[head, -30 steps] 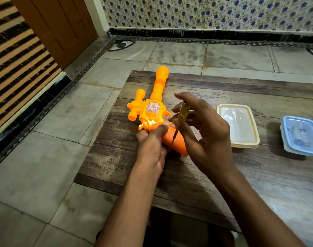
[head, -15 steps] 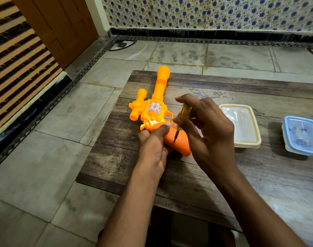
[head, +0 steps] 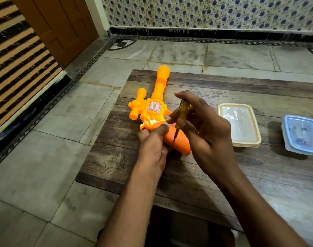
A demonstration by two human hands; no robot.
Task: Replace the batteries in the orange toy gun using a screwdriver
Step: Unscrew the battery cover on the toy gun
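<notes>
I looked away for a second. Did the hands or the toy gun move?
Barely. The right hand turned a little on the screwdriver, its tip kept on the toy gun grip. The left hand still holds that grip. Both lidded boxes stayed put.

Left hand [head: 153,145] grips toy gun [head: 157,111]; right hand [head: 205,132] holds screwdriver [head: 181,116] on it.

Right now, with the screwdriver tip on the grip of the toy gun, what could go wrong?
1. The screwdriver stands tilted on the rounded grip of the toy gun; its tip could slip and jab the left hand, which holds the grip right beside it.
2. The right hand pinches only the handle, so the tip may wobble and damage the screw.
3. A loosened screw could roll off the table.
</notes>
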